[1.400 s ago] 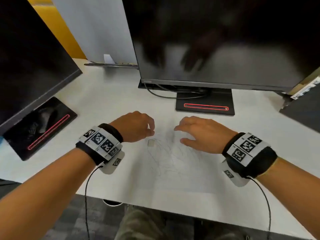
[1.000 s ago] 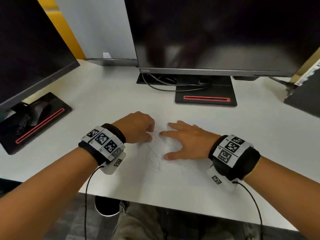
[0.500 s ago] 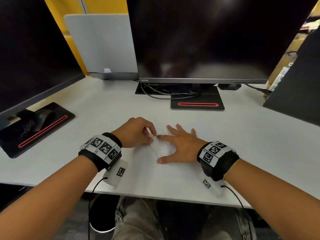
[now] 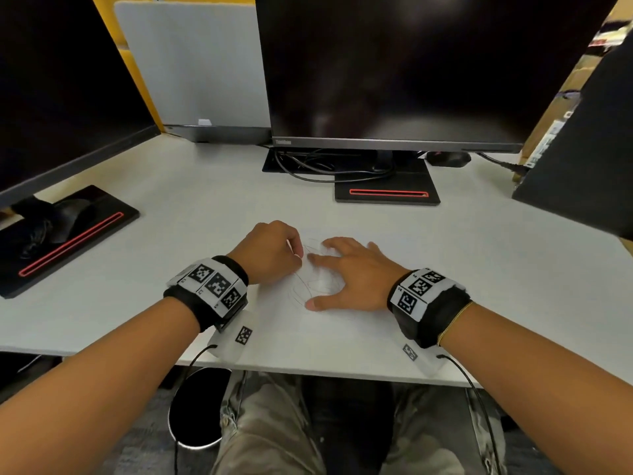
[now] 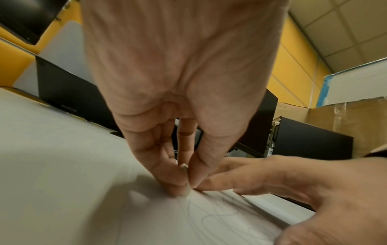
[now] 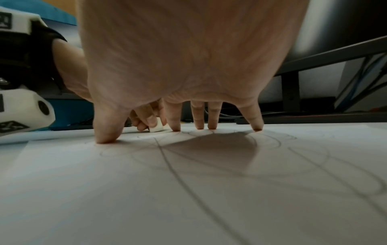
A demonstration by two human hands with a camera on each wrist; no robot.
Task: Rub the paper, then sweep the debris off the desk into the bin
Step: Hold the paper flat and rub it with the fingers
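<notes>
Both hands are sitting closer together than before. Left hand (image 4: 270, 253) fingers are pinching the eraser (image 6: 156, 127) on the paper (image 4: 318, 323); right hand (image 4: 346, 274) fingers are spreading flat, holding it. Rubbing is just starting; sweeping into the bin (image 4: 197, 407) is waiting.

Two hands: left hand (image 4: 270, 252), right hand (image 4: 352, 274). One scribbled paper (image 4: 329, 323), one white eraser (image 6: 156, 127), one bin (image 4: 195, 406). Seemingly three monitors, the third (image 4: 589, 159) half cropped: left monitor (image 4: 61, 97), centre monitor (image 4: 411, 63).

The white table (image 4: 205, 200) carries the paper (image 4: 325, 323) near its front edge — two black monitor bases (image 4: 387, 195) stand farther back, a grey divider (image 4: 191, 63) behind.
</notes>
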